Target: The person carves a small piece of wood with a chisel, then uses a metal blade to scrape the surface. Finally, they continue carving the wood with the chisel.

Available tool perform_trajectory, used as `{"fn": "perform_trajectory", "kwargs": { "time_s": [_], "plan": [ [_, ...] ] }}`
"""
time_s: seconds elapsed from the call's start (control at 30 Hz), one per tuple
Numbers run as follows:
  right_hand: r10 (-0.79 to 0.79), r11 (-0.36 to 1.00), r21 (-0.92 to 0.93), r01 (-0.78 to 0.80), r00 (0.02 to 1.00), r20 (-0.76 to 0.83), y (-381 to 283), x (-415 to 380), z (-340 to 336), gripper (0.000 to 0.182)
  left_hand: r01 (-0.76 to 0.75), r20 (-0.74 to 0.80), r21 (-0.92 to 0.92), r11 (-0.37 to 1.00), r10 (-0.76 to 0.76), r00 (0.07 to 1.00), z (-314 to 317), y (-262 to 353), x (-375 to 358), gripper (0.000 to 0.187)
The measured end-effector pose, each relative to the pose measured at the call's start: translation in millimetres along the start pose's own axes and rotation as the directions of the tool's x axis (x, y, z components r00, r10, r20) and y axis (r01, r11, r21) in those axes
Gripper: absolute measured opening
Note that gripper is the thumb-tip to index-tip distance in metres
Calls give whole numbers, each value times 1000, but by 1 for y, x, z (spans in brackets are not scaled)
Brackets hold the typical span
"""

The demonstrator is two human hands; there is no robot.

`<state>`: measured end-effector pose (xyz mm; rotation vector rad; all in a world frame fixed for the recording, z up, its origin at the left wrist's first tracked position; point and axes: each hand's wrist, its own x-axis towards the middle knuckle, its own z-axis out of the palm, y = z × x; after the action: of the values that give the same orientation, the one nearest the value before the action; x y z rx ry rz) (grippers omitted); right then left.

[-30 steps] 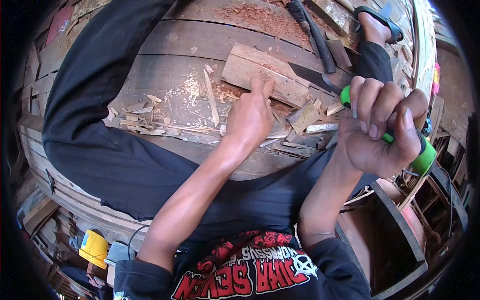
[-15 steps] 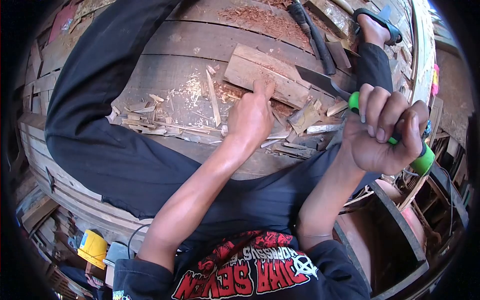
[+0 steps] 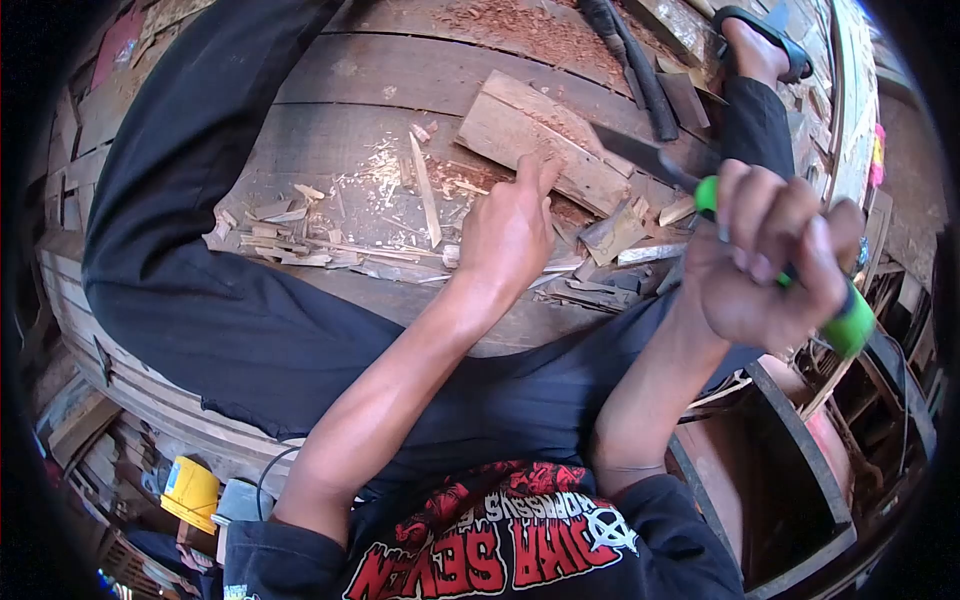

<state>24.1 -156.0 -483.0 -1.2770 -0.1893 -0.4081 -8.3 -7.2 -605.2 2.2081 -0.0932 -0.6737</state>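
Observation:
My right hand (image 3: 770, 260) is wrapped round the green handle of a tool with a flat dark blade (image 3: 640, 157). The blade's far end lies at the right part of a wooden block (image 3: 520, 125) on the plank floor. My left hand (image 3: 507, 225) touches the block's near edge, its index finger stretched toward the wood and the other fingers curled. Whether it grips the block is hard to make out. Reddish shavings lie on the block.
Wood splinters (image 3: 300, 245) and offcuts (image 3: 615, 230) litter the planks near my legs. A dark long-handled tool (image 3: 635, 70) lies beyond the block. A yellow container (image 3: 190, 490) stands at lower left. An open wooden frame (image 3: 800, 440) is at lower right.
The block appears slightly higher and further right in view, with the floor items shifted too. My left hand has moved slightly right. My right hand is more blurred, still holding the green handle.

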Motion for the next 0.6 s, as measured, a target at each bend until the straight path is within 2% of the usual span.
{"fn": "perform_trajectory", "kwargs": {
  "time_s": [0.03, 0.13, 0.17, 0.2, 0.23, 0.3, 0.37, 0.4, 0.43, 0.5, 0.53, 0.6],
  "plan": [
    [-23, 1000, -7, 23, 999, 33, -8, 4, 0, 19, -1, -1, -11, 1000, 1, 1000, 3, 0, -1, 35],
    [45, 998, 35, -44, 999, -23, 10, -13, -8, 18, 0, -23, -37, 999, -1, 1000, 6, -5, 2, 35],
    [89, 989, -101, -112, 973, -212, 34, -30, 5, 19, -3, -27, -42, 999, 2, 1000, 5, -5, 3, 35],
    [48, 944, -314, -107, 981, -190, 71, -50, -10, 25, -8, -29, -49, 999, 7, 1000, 5, -5, 4, 35],
    [157, 982, -68, -176, 961, -226, 66, -51, -3, 29, -52, -47, -51, 997, 49, 998, 7, -6, 3, 32],
    [130, 986, -75, -147, 971, -202, 61, -46, -4, 27, -136, -89, -48, 990, 131, 987, 8, -9, 3, 28],
    [23, 999, 44, -14, 973, -229, 47, -40, -1, 25, -106, -28, 8, 994, 106, 994, 8, -7, 3, 28],
    [57, 991, 130, -33, 981, -183, 33, -35, 1, 23, -84, -7, 40, 996, 84, 996, 6, -7, 3, 29],
    [71, 988, 149, -41, 976, -204, 35, -35, 3, 26, -61, 6, 22, 998, 61, 998, 8, -10, -2, 29],
    [139, 977, -140, -159, 980, -143, 68, -48, 0, 29, -52, 7, -13, 999, 52, 999, 8, -7, 5, 28],
    [128, 969, -193, -153, 982, -135, 69, -51, -2, 31, -39, 29, 17, 999, 38, 999, 5, -5, 6, 28],
    [70, 986, -139, -93, 984, -166, 60, -43, -1, 29, -56, -6, 22, 998, 57, 998, 8, -5, 6, 27]
  ]
}}
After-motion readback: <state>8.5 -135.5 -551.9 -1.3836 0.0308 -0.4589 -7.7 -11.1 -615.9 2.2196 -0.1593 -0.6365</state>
